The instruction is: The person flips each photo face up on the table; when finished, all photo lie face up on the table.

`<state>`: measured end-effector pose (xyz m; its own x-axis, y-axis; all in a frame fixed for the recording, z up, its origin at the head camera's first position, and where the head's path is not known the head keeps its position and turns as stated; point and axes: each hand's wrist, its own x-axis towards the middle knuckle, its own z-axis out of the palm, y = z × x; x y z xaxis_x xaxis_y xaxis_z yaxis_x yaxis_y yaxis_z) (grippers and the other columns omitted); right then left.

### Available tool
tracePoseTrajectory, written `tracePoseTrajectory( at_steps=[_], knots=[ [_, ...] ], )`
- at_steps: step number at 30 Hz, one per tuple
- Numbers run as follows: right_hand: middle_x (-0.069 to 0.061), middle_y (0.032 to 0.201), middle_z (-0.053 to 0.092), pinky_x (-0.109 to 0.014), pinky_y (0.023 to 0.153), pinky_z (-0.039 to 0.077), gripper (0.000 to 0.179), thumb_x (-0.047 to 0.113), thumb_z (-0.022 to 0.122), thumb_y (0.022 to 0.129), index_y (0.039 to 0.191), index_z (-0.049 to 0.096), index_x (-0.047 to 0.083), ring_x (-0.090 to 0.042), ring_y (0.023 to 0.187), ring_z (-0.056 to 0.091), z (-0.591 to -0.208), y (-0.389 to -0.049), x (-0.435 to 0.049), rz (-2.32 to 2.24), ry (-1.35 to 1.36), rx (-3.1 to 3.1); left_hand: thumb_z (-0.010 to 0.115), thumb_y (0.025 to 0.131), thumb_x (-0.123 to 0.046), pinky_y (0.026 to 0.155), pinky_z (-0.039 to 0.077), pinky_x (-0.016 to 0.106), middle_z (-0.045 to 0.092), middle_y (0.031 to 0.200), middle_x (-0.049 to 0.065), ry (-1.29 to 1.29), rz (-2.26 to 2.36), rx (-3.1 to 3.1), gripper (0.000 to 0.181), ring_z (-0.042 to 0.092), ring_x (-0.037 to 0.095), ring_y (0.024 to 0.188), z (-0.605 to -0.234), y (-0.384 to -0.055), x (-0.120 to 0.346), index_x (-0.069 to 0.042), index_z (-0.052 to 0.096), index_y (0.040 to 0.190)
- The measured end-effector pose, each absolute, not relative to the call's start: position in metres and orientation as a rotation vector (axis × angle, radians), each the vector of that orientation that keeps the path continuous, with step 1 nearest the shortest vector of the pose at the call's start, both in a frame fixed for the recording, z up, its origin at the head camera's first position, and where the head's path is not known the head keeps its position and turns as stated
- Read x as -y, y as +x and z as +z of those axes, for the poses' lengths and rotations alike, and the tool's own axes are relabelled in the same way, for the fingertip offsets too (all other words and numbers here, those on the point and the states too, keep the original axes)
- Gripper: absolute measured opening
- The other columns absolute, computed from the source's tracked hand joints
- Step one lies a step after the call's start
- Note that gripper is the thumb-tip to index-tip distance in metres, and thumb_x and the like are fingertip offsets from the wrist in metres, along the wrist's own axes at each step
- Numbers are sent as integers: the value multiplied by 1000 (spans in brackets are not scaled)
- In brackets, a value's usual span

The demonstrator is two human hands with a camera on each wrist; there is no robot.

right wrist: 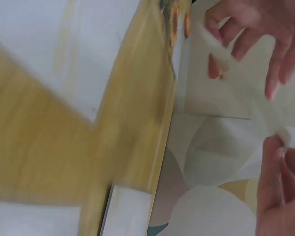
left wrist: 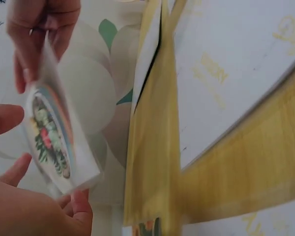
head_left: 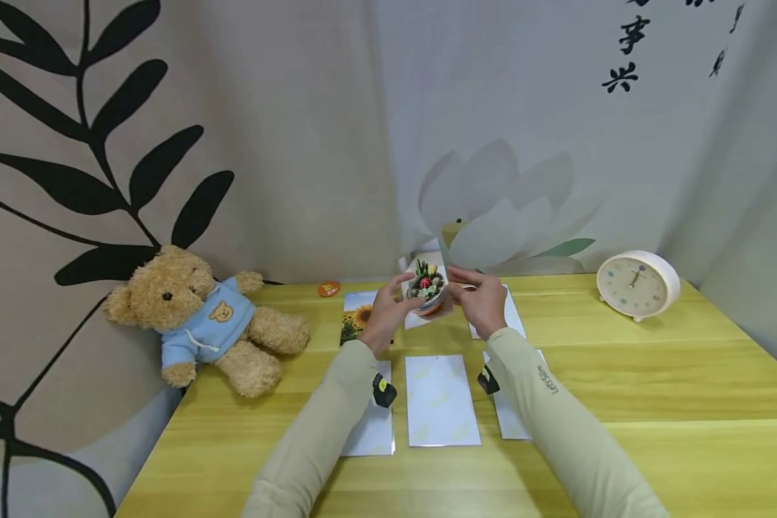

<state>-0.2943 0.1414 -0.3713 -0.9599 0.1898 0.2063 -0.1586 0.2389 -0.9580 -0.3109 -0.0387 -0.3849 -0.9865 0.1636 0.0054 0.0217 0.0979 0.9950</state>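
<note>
We saw the succulent card (head_left: 427,283) raised above the tabletop (head_left: 654,388), at twelve o'clock from the middle white card (head_left: 443,403) and two o'clock from the sunflower card (head_left: 352,327). Our left hand (head_left: 388,313) pinched one edge between thumb and finger, the other fingers fanned apart; our right hand (head_left: 482,302) was nearly closed, pinching the opposite edge. We judged the piece light and fairly stiff, probably slick on its printed face and easily creased, so opposite edges seemed the best hold. Whether it was one layer or several, we couldn't tell.
</note>
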Motion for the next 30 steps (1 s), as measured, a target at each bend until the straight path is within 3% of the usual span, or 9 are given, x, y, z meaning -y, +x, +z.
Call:
tracePoseTrajectory(
  at_steps=[3, 8, 15, 25, 30],
  knots=[
    [-16, 117, 75, -22, 69, 61, 35, -1, 70, 90, 122, 74, 12, -9, 78, 75, -376, -294, -146, 1711, -76, 2211, 70, 92, -14, 114, 40, 52, 35, 159, 16, 175, 2013, -2263, 54, 44, 36, 141, -385, -309, 40, -21, 54, 143],
    [-16, 111, 77, -25, 67, 61, 38, -3, 69, 87, 123, 73, 10, -26, 86, 77, -383, -297, -150, 1528, -74, 2299, 67, 93, -13, 114, 40, 53, 38, 156, 16, 158, 1984, -2273, 49, 44, 36, 141, -386, -309, 44, -18, 55, 141],
    [-17, 117, 74, -41, 81, 62, 45, 12, 66, 93, 138, 62, 10, -32, 104, 74, -384, -297, -150, 1330, -67, 2508, 66, 95, -17, 115, 38, 56, 41, 154, 15, 140, 1922, -2272, 47, 40, 36, 143, -386, -313, 49, -17, 54, 141],
    [-20, 126, 69, -45, 91, 57, 58, 21, 59, 98, 153, 43, 15, -35, 117, 66, -385, -295, -149, 1369, -40, 2686, 66, 95, -13, 114, 40, 54, 44, 150, 18, 164, 1882, -2294, 52, 43, 34, 139, -390, -317, 57, -12, 50, 145],
    [-24, 135, 62, -50, 100, 53, 66, 23, 58, 99, 158, 32, 10, -39, 124, 61, -390, -295, -149, 1403, -14, 2769, 66, 95, -13, 112, 42, 54, 45, 151, 20, 170, 1837, -2321, 57, 44, 36, 140, -393, -317, 59, -12, 47, 148]
  ],
)
